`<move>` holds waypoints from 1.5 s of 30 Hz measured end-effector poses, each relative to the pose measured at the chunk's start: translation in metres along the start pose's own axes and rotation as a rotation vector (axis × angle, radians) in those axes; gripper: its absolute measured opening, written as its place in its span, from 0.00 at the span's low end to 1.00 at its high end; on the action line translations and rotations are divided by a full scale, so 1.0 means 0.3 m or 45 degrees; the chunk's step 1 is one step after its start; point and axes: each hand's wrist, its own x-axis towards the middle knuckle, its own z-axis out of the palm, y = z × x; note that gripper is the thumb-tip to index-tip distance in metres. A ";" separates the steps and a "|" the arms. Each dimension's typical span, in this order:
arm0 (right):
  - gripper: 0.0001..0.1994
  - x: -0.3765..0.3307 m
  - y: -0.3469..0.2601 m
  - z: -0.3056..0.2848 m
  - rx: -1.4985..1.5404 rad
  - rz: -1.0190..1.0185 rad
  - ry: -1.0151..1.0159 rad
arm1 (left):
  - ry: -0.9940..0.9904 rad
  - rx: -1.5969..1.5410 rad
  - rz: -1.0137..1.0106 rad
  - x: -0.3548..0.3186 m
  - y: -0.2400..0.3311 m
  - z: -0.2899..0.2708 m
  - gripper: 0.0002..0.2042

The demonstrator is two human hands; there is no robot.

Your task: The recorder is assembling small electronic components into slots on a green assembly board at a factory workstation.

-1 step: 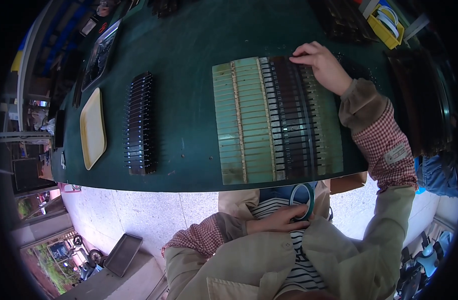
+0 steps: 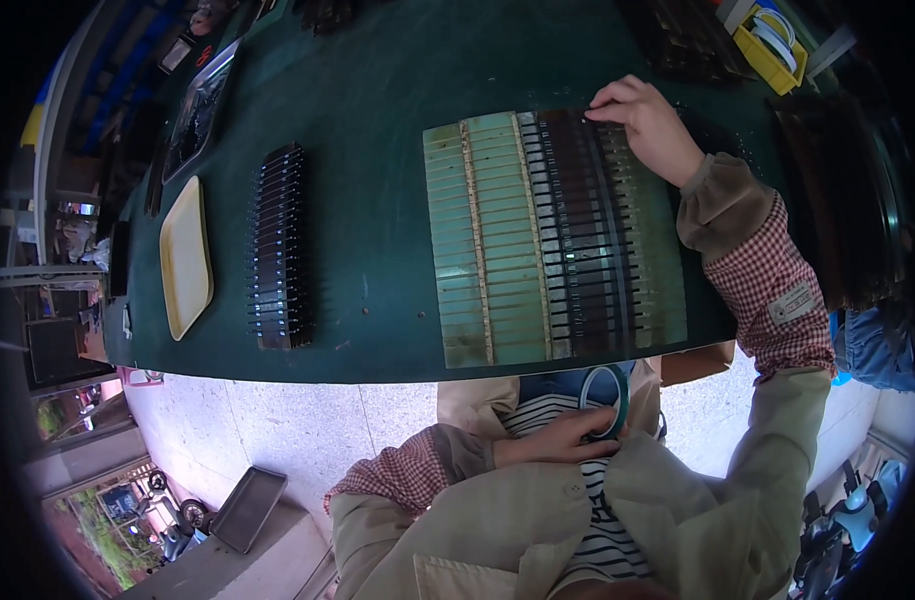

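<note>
A pale green slotted board (image 2: 499, 225) lies near the table's front edge, with a row of dark narrow parts (image 2: 576, 200) with pins laid across its right half. Along these parts runs a thin bluish band (image 2: 615, 235) that looks like tape. At the band's far end my right hand (image 2: 643, 125) has its fingers bent and close together at the board's edge; whatever they pinch is too small to make out. Below the front edge, close to my body, my left hand (image 2: 568, 437) is closed around a roll of teal tape (image 2: 624, 398).
A standing row of similar dark pinned parts (image 2: 278, 250) is left of the board. Beyond it lie a cream tray (image 2: 186, 260) and a clear tray (image 2: 200, 110) of small dark pieces. Dark stacks (image 2: 843, 190) and a yellow bin (image 2: 768, 58) line the right side of the green table (image 2: 378, 120).
My right hand has shifted very slightly away from me and to the right at the board's far edge. My left hand and the tape roll look unmoved.
</note>
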 end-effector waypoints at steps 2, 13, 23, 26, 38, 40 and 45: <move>0.18 -0.003 -0.009 -0.002 0.099 0.055 -0.039 | 0.000 0.001 -0.011 0.002 0.000 0.000 0.10; 0.22 -0.068 -0.095 0.003 -0.168 -0.057 -0.126 | 0.002 0.079 0.012 0.012 0.005 0.005 0.10; 0.23 -0.083 -0.101 -0.027 -0.170 -0.152 -0.133 | -0.028 0.161 0.039 0.015 0.005 -0.003 0.10; 0.21 -0.092 -0.106 -0.034 -0.126 -0.079 -0.171 | -0.032 0.166 0.051 0.014 0.011 -0.001 0.11; 0.24 -0.114 -0.099 -0.067 -0.029 0.016 -0.161 | -0.052 0.101 0.032 0.012 0.007 -0.001 0.12; 0.25 -0.133 -0.153 -0.043 -0.139 -0.030 -0.186 | -0.046 0.107 0.055 0.017 0.012 -0.007 0.12; 0.28 -0.152 -0.145 -0.084 0.017 0.038 -0.216 | -0.110 0.111 0.019 0.015 0.018 -0.008 0.12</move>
